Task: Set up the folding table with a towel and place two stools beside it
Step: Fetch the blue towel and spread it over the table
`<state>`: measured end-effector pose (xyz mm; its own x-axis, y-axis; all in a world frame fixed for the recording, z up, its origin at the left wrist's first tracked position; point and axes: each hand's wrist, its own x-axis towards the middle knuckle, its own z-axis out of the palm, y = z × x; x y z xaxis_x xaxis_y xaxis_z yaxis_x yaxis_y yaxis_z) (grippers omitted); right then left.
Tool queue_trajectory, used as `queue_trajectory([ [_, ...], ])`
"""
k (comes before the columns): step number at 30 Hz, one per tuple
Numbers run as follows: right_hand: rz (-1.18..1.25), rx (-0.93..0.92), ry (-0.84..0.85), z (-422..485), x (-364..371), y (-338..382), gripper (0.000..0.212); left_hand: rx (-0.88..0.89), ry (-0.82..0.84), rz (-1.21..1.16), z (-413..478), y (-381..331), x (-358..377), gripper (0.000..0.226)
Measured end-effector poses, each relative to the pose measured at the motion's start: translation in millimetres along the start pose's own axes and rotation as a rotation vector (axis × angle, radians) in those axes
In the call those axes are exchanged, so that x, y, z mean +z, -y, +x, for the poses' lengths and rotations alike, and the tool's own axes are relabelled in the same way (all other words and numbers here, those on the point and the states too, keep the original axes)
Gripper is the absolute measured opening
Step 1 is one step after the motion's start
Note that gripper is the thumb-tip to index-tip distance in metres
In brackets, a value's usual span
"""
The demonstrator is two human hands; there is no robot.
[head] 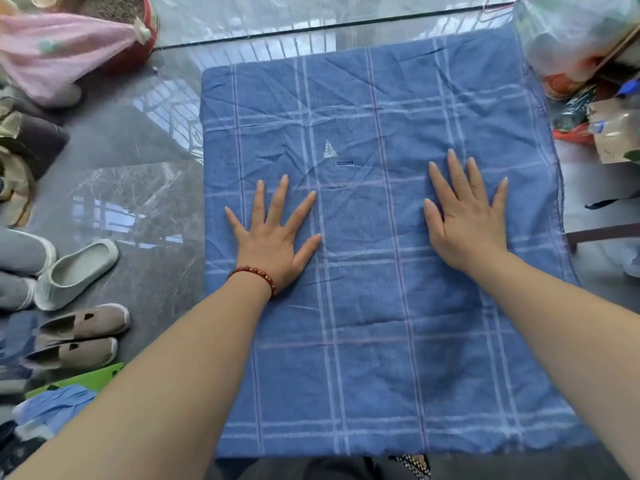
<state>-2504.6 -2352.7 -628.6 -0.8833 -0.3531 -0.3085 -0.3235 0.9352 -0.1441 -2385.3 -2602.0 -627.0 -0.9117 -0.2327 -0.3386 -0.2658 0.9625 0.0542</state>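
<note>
This is a lived-in room of a home, with a polished grey marble-pattern floor (145, 140) that reflects a window. Left of the fingers of the left hand (273, 244), house slippers (74, 271) and a pair of beige cloth shoes (83, 322) lie loose on the floor, and further beyond them a pink cloth (52, 53) hangs over a red basin (145, 46). Right of the fingers of the right hand (465, 226), plastic bags (568, 39) and small packages (614, 133) are piled together, which is ordinary household clutter.
</note>
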Motion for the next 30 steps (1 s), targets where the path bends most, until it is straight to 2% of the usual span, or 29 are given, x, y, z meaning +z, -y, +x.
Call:
queue_trajectory([
  [5,0.017,-0.073,-0.018,47,-17,25,0.054,0.053,-0.048,-0.054,62,-12,-27,0.06],
  [10,-0.003,0.006,0.045,78,-23,20,0.054,0.072,0.027,-0.042,95,-3,-30,0.062],
  [17,0.011,0.052,0.031,82,-26,-11,0.055,0.044,-0.002,-0.032,86,25,-26,0.064],
  [22,-0.009,0.062,0.07,72,-26,-7,0.058,-0.009,0.086,-0.062,81,15,-33,0.061],
  [26,-0.009,-0.048,0.146,49,-26,14,0.061,-0.003,0.159,-0.057,65,-2,-40,0.06],
  [30,0.006,-0.106,0.219,9,-24,34,0.065,0.045,0.253,-0.017,29,-12,-43,0.073],
])
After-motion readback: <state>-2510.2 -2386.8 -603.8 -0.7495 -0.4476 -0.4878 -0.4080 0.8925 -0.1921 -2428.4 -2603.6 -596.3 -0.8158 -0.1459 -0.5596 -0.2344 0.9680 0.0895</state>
